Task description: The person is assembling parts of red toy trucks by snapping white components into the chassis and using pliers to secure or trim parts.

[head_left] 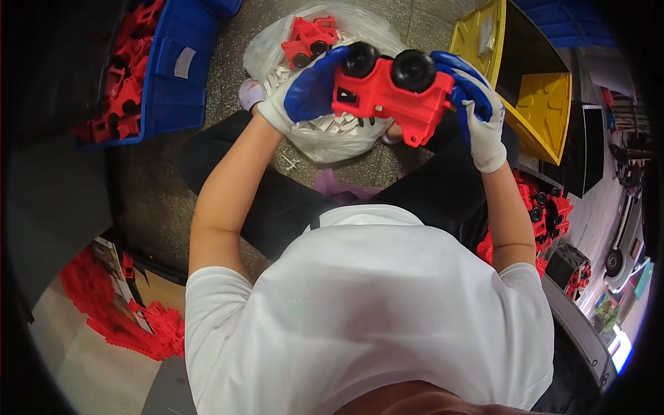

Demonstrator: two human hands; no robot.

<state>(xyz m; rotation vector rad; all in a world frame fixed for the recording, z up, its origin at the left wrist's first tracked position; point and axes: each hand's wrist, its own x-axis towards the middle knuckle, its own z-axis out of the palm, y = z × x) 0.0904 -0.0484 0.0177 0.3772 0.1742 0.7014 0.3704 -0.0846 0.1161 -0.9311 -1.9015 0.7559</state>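
Note:
Between my two gloved hands is a red plastic toy truck (399,95) with black wheels, tipped so that two wheels show on its upper side. My left hand (308,93), in a white glove with a blue palm, grips the truck's left end. Around the right end close the fingers of my right hand (474,97), gloved the same way. Below the truck lies a clear plastic bag (328,144) filled with small white plastic parts (332,123). Another red toy truck body (309,40) with dark wheels rests on the bag's far side.
At the far left stands a blue bin (180,83) of red truck bodies (126,97). A yellow bin (546,114) is at the right, with wheeled red trucks (543,204) piled nearer me. More red parts (162,328) lie at the lower left.

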